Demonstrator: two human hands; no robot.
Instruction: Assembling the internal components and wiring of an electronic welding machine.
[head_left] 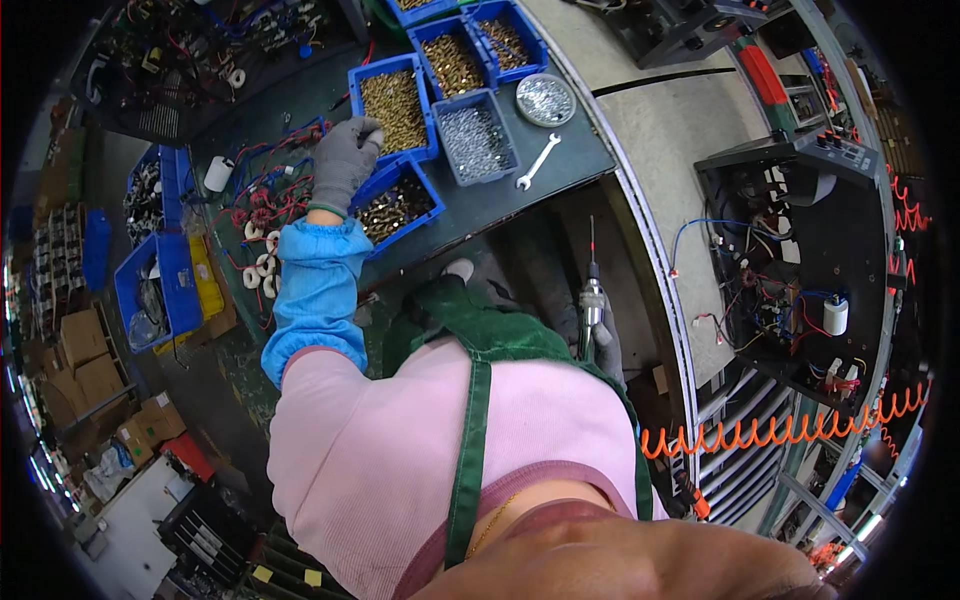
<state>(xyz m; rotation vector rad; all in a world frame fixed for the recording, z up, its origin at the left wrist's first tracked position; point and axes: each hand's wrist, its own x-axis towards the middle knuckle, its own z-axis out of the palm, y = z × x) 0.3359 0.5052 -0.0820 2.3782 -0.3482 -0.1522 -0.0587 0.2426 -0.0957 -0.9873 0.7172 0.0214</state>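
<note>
My left hand (345,162), in a grey glove and blue sleeve cover, is at the near left edge of a blue bin (393,108) full of brass-coloured screws. Its fingers are curled together; whatever they may hold is hidden. Low on the right, my right hand (608,345), also gloved, is closed round a power screwdriver (591,305) whose long thin bit points away from me. Just nearer than the screws stands a blue bin of mixed dark and brass fasteners (395,210). A grey-blue bin of silver screws (473,137) sits to the right.
Further bins of brass fasteners (452,65) stand behind. A round dish of small silver parts (545,100) and an open-end wrench (539,162) lie on the bench. Wired coils (262,215) crowd its left. An open black housing with wiring (800,270) stands right, near an orange coiled hose (770,432).
</note>
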